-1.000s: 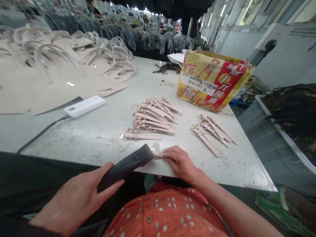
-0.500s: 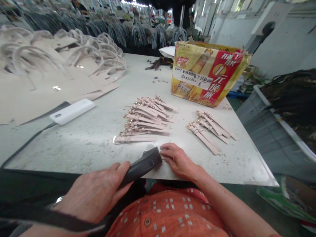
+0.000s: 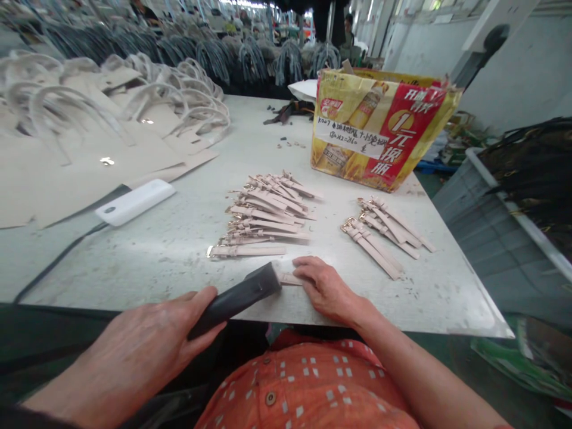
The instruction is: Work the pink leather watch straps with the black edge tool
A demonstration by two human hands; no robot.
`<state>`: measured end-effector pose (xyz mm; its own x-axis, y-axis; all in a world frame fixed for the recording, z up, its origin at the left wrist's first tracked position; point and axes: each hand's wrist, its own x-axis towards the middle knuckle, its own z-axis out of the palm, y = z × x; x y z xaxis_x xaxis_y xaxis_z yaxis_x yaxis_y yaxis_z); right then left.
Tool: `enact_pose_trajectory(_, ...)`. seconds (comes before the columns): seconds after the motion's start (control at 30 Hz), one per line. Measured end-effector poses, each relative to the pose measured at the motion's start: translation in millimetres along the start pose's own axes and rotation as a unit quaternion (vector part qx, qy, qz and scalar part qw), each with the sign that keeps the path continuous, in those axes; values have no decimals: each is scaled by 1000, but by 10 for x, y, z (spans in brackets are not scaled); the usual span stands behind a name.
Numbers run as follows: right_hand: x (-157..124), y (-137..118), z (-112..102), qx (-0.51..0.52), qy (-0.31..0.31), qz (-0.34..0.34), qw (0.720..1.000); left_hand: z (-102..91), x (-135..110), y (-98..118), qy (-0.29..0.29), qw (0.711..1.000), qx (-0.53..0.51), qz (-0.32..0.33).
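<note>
My left hand [image 3: 147,339] is wrapped round a black hand-held tool [image 3: 236,301] with a blunt, blocky head; its exact kind does not show. The tool's head lies over the left part of a beige buckle strap [image 3: 290,279] on the table. My right hand [image 3: 326,292] has its fingers curled down on the strap's right end, and its fingertips are partly hidden. Just beyond, a fanned pile of beige buckle straps [image 3: 268,208] lies with its buckles to the left. Further right is a smaller group of similar straps [image 3: 379,232].
A yellow and red carton [image 3: 348,128] stands at the back right of the table [image 3: 187,268]. On the left are a white corded device [image 3: 136,202] and beige bag pieces with handles [image 3: 89,143]. Past the right edge stands a grey bin [image 3: 504,208] holding dark material.
My left hand and the black tool have moved left, uncovering more of the strap beside my right fingers. My right hand has barely moved. The view has shifted slightly.
</note>
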<state>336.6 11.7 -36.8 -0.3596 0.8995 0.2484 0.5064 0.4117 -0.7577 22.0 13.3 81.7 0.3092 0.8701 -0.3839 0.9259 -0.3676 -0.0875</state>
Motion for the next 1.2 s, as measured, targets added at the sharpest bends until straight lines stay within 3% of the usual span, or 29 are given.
enact_pose_trajectory(0.2, 8, 19, 6, -10, 2, 5, 1000, -112, 51, 172, -43, 999, 6, 3)
enact_pose_trajectory(0.5, -9, -10, 29, 3, 19, 11, 1000, -258, 80, 187, -73, 997, -32, 0)
enact_pose_trajectory(0.8, 52, -96, -10, 40, 19, 50, 998, -240, 276, 343, -12, 998, -54, 27)
enact_pose_trajectory(0.97, 75, -116, 41, 18, 48, 66, 996, -265, 264, 192, -9, 997, -81, -1)
enact_pose_trajectory(1.1, 68, -96, 99, 4, 73, 57, 996, -220, 95, 19, -26, 994, -98, -36)
enact_pose_trajectory(1.2, 58, -95, 120, -26, 76, 57, 995, -134, -57, -65, 1, 994, -100, -50)
